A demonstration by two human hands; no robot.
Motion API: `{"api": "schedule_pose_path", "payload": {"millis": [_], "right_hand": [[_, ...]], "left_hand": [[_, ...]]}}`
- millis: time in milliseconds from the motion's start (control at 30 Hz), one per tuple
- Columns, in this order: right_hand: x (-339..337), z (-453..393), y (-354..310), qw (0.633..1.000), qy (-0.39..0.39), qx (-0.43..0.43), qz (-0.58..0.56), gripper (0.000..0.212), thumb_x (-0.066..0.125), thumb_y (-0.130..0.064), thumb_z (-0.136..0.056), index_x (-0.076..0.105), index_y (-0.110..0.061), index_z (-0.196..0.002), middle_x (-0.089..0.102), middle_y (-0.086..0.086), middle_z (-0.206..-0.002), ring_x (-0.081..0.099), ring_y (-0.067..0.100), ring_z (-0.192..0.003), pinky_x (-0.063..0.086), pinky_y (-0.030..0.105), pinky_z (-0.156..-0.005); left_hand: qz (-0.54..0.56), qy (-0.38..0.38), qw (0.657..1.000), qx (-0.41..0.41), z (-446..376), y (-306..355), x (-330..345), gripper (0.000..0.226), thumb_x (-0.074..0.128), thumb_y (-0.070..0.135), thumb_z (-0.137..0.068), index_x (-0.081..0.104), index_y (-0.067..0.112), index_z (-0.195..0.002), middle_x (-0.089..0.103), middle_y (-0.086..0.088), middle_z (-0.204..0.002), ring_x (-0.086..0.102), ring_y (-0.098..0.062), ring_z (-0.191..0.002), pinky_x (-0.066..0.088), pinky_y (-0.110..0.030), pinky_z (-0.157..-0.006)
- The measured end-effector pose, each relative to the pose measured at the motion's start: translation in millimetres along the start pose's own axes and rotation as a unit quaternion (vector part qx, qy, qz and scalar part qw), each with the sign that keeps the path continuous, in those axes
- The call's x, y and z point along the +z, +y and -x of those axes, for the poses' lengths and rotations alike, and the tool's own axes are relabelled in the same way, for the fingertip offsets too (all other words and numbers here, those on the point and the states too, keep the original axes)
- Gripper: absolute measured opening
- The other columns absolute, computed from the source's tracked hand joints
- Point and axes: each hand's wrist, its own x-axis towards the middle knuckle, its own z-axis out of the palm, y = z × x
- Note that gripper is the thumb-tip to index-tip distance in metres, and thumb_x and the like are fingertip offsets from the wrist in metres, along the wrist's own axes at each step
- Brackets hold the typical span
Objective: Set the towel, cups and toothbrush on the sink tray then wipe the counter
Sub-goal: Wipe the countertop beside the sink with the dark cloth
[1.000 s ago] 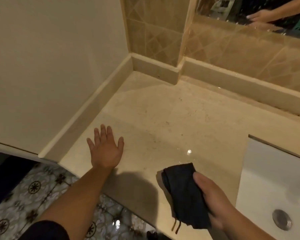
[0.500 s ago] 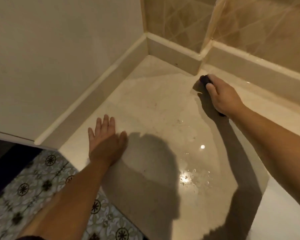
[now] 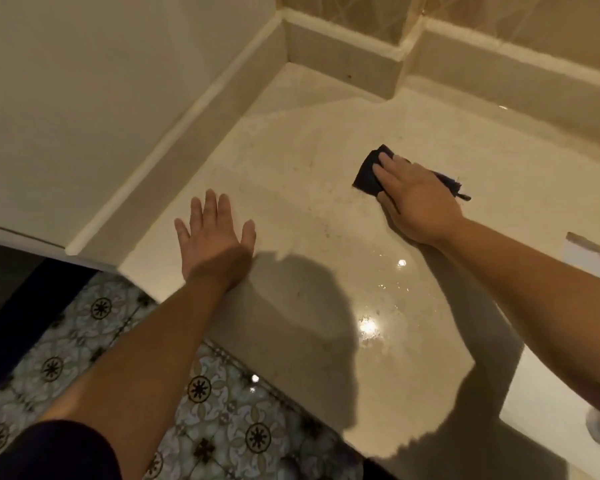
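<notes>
A folded dark cloth (image 3: 369,173) lies flat on the beige stone counter (image 3: 309,209), pressed down by my right hand (image 3: 416,199), whose fingers rest on top of it. Most of the cloth is hidden under that hand; a dark corner sticks out on its right side. My left hand (image 3: 215,237) lies flat on the counter near the left front edge, fingers spread, holding nothing. No tray, cups or toothbrush are in view.
A raised stone ledge (image 3: 343,60) runs along the back and the left wall. The white sink basin (image 3: 565,410) sits at the right edge. Wet glare marks the counter (image 3: 368,327) in front. Patterned floor tiles (image 3: 222,410) show below the counter's front edge.
My right hand carried the dark cloth from the front of the counter up to the back corner, then drew it back toward the middle. My left hand stayed flat in place.
</notes>
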Motion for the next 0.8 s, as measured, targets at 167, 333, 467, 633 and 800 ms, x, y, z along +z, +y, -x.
{"api": "schedule_pose_path", "payload": {"millis": [167,333,467,633,800], "right_hand": [[23.9,117.3,-116.3,0.997,0.009,-0.017,-0.07,0.046,0.063,-0.012,-0.09,0.054,-0.004,-0.135,0.049,0.017,-0.144,0.047,0.037,-0.131,0.039,0.052,-0.106],[41.5,176.7,-202.3,0.994,-0.027,-0.011,-0.107,0.051,0.068,-0.004,-0.084,0.056,-0.006,-0.134,0.049,0.017,-0.144,0.046,0.037,-0.132,0.039,0.05,-0.107],[44.7,205.3,-243.8,0.979,-0.029,-0.004,-0.202,0.065,0.066,0.007,-0.079,0.048,-0.006,-0.14,0.041,0.013,-0.15,0.034,0.028,-0.14,0.026,0.043,-0.115],[21.5,211.8,-254.6,0.785,-0.014,0.196,-0.587,0.037,0.051,-0.021,-0.099,0.056,-0.016,-0.135,0.06,-0.001,-0.133,0.053,0.004,-0.123,0.04,0.023,-0.104],[7.2,210.2,-230.6,0.261,-0.055,0.373,-0.888,0.046,0.052,-0.031,-0.095,0.055,-0.005,-0.133,0.061,0.018,-0.122,0.061,0.03,-0.105,0.05,0.041,-0.094]], "left_hand": [[0.006,-0.009,1.0,0.013,2.6,-2.0,-0.5,0.078,0.009,0.061,-0.094,0.009,0.014,-0.157,0.003,-0.007,-0.166,-0.002,-0.029,-0.151,-0.001,-0.057,-0.118],[-0.001,-0.034,0.999,0.02,3.9,-3.0,-7.1,0.078,0.009,0.06,-0.095,0.004,0.013,-0.157,-0.003,-0.008,-0.166,-0.006,-0.03,-0.151,-0.003,-0.059,-0.118],[0.002,-0.032,0.999,0.024,2.9,-1.1,-6.3,0.078,0.008,0.06,-0.094,0.003,0.013,-0.157,-0.003,-0.009,-0.166,-0.006,-0.03,-0.151,-0.004,-0.059,-0.117],[0.001,-0.031,0.999,0.022,1.2,-1.5,-6.1,0.079,0.008,0.06,-0.094,0.004,0.013,-0.157,-0.003,-0.009,-0.166,-0.005,-0.03,-0.151,-0.003,-0.059,-0.117],[0.004,-0.033,0.999,0.023,2.0,1.1,-8.8,0.077,0.01,0.059,-0.095,0.004,0.013,-0.157,-0.003,-0.009,-0.166,-0.006,-0.03,-0.151,-0.003,-0.059,-0.118]]}}
